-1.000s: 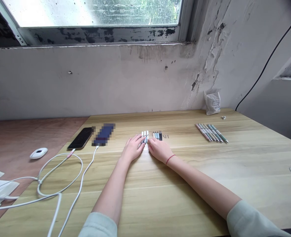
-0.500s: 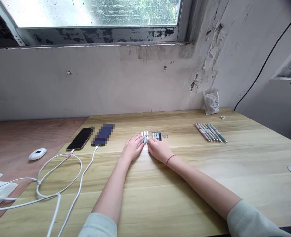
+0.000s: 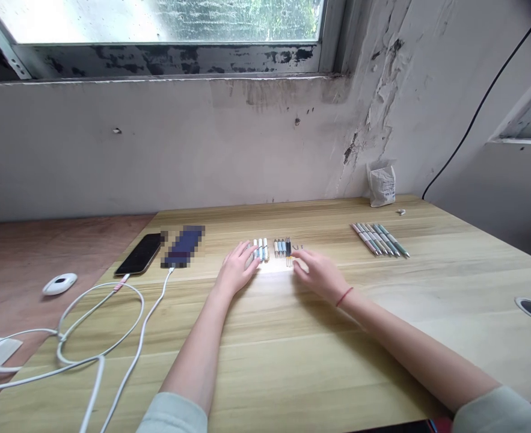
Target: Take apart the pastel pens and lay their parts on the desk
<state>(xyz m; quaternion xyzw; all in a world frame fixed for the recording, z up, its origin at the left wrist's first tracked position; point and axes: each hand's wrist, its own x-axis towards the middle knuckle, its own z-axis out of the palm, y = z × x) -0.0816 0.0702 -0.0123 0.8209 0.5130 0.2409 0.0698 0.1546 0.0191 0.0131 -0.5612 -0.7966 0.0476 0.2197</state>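
Observation:
My left hand (image 3: 235, 268) lies on the wood-look table with its fingers spread, the fingertips at a row of white and blue pen barrels (image 3: 260, 248). Right of these lies a short row of light-blue pen parts (image 3: 279, 247). Several dark pen refills (image 3: 288, 249) with yellowish lower ends lie side by side against them. My right hand (image 3: 318, 272) is beside the refills, thumb and forefinger apart, with nothing visible between them. Tiny springs (image 3: 297, 247) lie just beyond its fingertips, partly covered by the hand.
Several assembled pens (image 3: 379, 240) lie in a row at the right. A white packet (image 3: 381, 185) stands against the wall. On the left are a black phone (image 3: 139, 254), a blurred dark-blue device (image 3: 184, 246), white cables (image 3: 141, 337) and a white oval gadget (image 3: 60, 284).
My right hand has moved right, from the pen barrels to the refills and springs, and its fingers have spread. My left hand stays by the barrels. The view has shifted slightly.

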